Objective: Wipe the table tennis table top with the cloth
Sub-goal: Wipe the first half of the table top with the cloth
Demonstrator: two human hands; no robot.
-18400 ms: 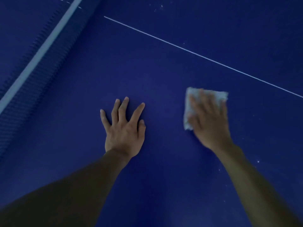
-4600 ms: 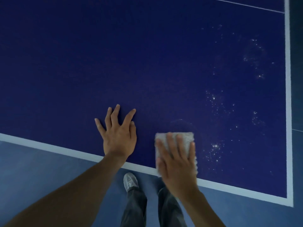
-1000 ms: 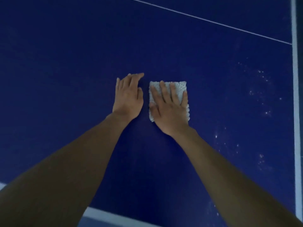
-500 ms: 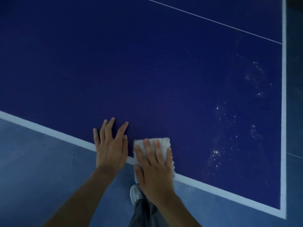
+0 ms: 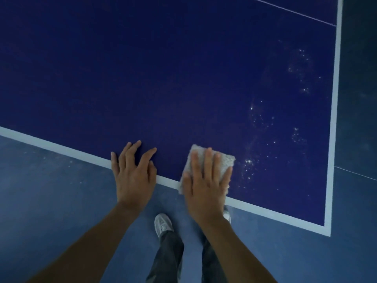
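Both hands side by side at the near edge of the table tennis table top [image 5: 163, 68]

The left hand [image 5: 133, 176] lies flat across the near edge line [image 5: 61, 149], fingers on the table, heel hanging out over the floor [image 5: 51, 190]. Just to its right, the right hand [image 5: 206, 186] sits on top of the cloth [image 5: 224, 160], which straddles that same line. Scattered specks [image 5: 248, 162] start right beside the cloth and spread off to the right and ahead, toward the side line [image 5: 334, 99]. A shoe [image 5: 162, 223] stands on the floor below, between the two wrists.

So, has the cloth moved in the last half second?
Yes. The cloth under the right hand has slid right along the near white edge line, closer to the white specks.
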